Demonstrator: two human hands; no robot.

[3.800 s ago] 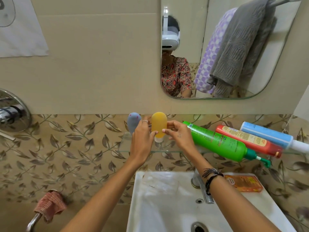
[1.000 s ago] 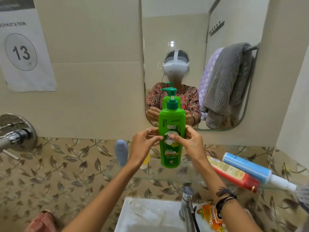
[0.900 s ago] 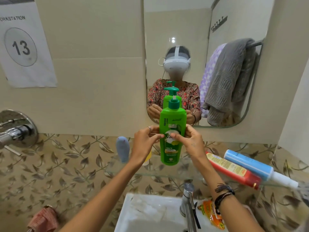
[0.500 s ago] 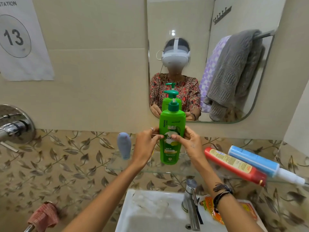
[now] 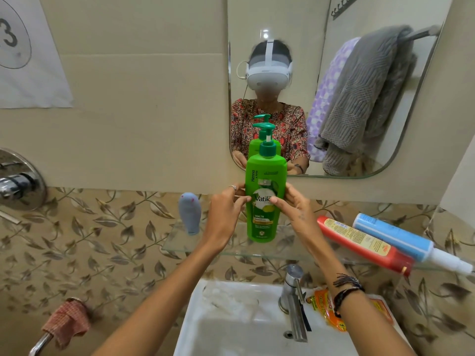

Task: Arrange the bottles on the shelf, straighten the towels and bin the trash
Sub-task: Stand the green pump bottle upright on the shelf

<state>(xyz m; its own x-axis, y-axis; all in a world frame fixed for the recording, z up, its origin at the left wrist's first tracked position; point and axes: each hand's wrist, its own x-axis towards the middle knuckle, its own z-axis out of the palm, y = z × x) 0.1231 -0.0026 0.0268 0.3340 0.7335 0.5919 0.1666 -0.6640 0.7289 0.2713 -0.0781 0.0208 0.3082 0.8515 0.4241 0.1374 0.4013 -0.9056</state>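
Two hands — left hand (image 5: pixel 224 217) and right hand (image 5: pixel 295 209) — grasp a tall, glossy green pump bottle (image 5: pixel 264 194) upright on the clear glass shelf (image 5: pixel 180 242). Beside it, a rounded grey squeeze bottle (image 5: pixel 190 213) stands; red bottle (image 5: pixel 359 242) and blue bottle (image 5: pixel 401 240) lie tilted.

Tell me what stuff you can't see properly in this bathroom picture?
- Head view: the yellow bottle is hidden behind the left hand.
- Wall sign: cut off by the left and top edges.
- Orange wrapper: partly covered by the right arm.
- Green bottle: small print too tiny to read.
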